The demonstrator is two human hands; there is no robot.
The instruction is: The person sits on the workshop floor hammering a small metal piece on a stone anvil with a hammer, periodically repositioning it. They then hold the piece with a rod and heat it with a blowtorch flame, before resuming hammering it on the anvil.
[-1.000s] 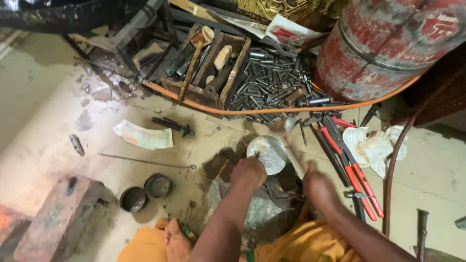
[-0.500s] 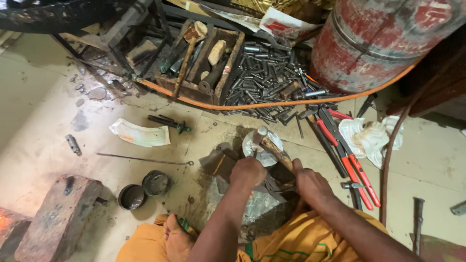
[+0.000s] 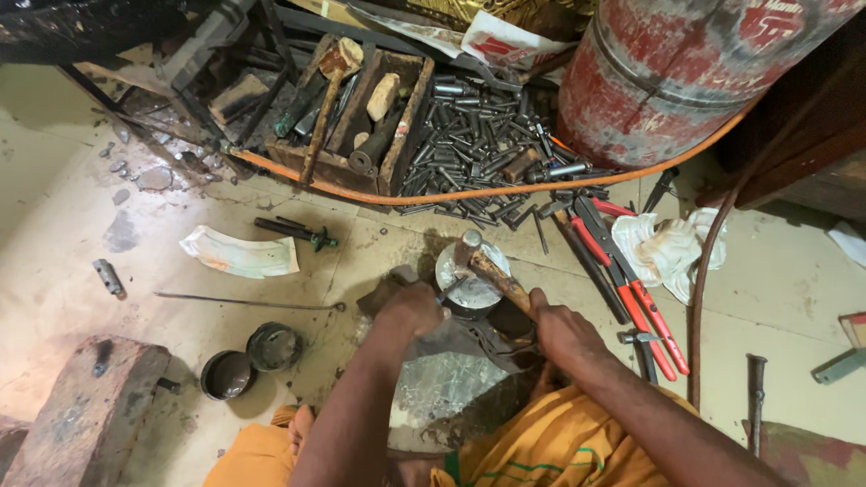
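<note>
Right hand (image 3: pixel 557 326): grip clenched on the wooden handle of a hammer (image 3: pixel 492 271); the head sits over a round silvery disc (image 3: pixel 471 271) and hides part of it. Left hand (image 3: pixel 413 305): grip closed around something small at the disc's left edge; the fingers cover it, cannot tell what it is. A thin rod tip shows between hand and disc.

Hidden or unclear:
- The disc rests on a dark block (image 3: pixel 451 379); forearms and shadow cover most of it, shape not readable.
- Whether hammer head and disc touch: cannot tell.
- Red cylinder (image 3: pixel 686 72) cut off by the top edge.
- Orange cloth (image 3: pixel 550 446) over the person's legs cut off at the bottom; a bare foot (image 3: pixel 302 428) half hidden under the left arm.
- Heavy rusty block (image 3: pixel 86 406) cut off at lower left.

Surface and room:
- Work is on a pale, stained concrete floor (image 3: pixel 117 280).
- An orange hose (image 3: pixel 469 191) curves across the floor in front of a wooden tray (image 3: pixel 361 117) of tools and a heap of dark metal punches (image 3: pixel 487 153).
- Red-handled cutters (image 3: pixel 631 289) lie right of the disc, beside a white rag (image 3: pixel 672 243).
- Two small dark tins (image 3: pixel 253 361) stand left of the arm, touching each other.
- A curved white shard (image 3: pixel 239 254) and a thin rod (image 3: pixel 248 302) lie farther left.
</note>
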